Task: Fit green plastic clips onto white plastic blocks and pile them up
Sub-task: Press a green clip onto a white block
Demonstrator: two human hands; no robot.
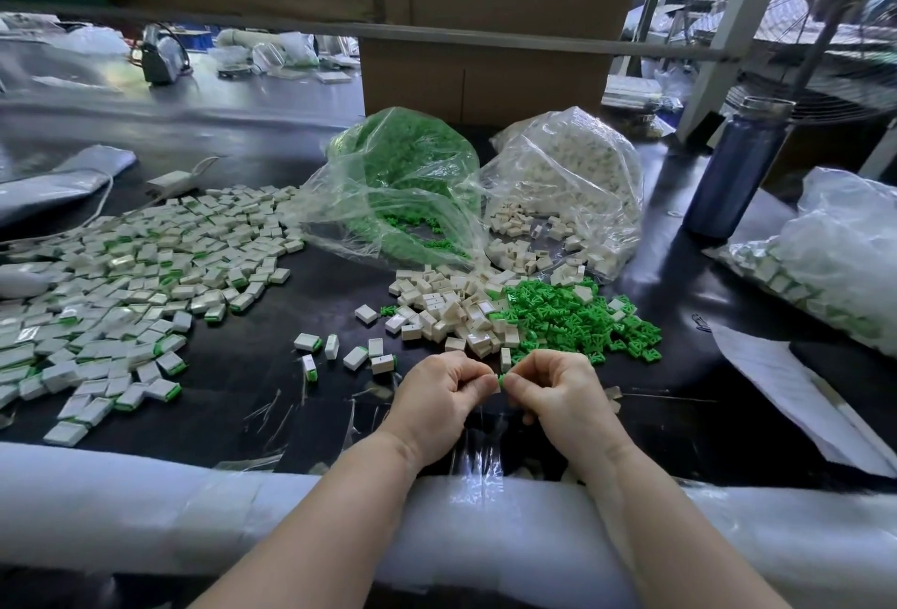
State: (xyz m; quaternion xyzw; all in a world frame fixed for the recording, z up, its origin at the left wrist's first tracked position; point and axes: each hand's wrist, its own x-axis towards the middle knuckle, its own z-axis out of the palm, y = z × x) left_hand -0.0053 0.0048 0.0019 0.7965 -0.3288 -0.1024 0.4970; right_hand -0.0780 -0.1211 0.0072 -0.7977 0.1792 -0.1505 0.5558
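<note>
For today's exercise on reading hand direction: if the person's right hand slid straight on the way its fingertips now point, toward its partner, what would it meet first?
The right hand points leftward at the left hand. First it would meet the green clip pinched between them, then the left hand's fingertips, which look almost touching.

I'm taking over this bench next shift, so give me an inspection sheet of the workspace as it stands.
Surface: black table, white padding along its near edge.
Job's things: loose green clips beside loose white blocks; finished pile at left; bag of clips; bag of blocks.
Clutter: blue bottle, paper sheet, filled bag at right.
Hands: left hand and right hand meet on one small green-and-white piece, each with a pinching grip.
Cables: white cord at left.
Surroundings: cardboard boxes, fan.
</note>
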